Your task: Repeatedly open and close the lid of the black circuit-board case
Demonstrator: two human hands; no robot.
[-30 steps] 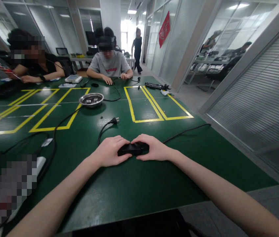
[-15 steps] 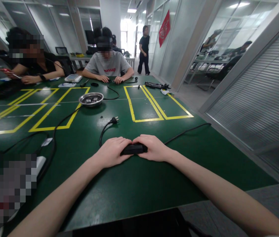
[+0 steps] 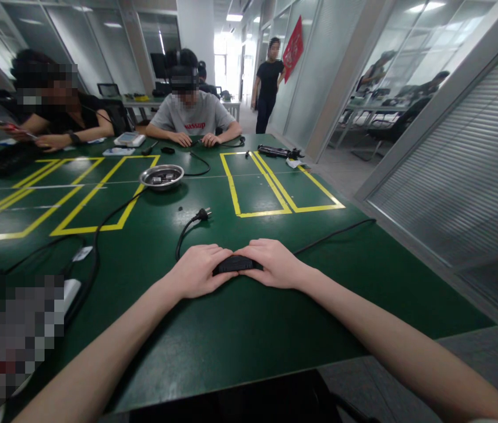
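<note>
A black power adapter (image 3: 236, 264) lies between both my hands, low over the green table (image 3: 231, 335). My left hand (image 3: 200, 270) is closed around its left end, and my right hand (image 3: 274, 262) grips the right end. The thumbs run along the near side, with the fingers over the top. A ribbed face of the adapter shows between them; its ends are hidden in my hands. From behind my left hand a black cord curves up to a plug (image 3: 203, 214) lying on the table. A thinner black cable (image 3: 337, 236) leads off to the right from behind my right hand.
A metal bowl (image 3: 161, 177) holding small metal parts stands beyond the plug. Yellow tape outlines (image 3: 264, 214) mark the tabletop. A black folded tripod-like object (image 3: 277, 151) lies at the far edge. Two co-workers sit across the table; another person (image 3: 268, 82) stands in the aisle.
The adapter has turned in my hands, so a ribbed face now shows instead of a smooth one. My thumbs have come closer together. The person in the aisle has come nearer.
</note>
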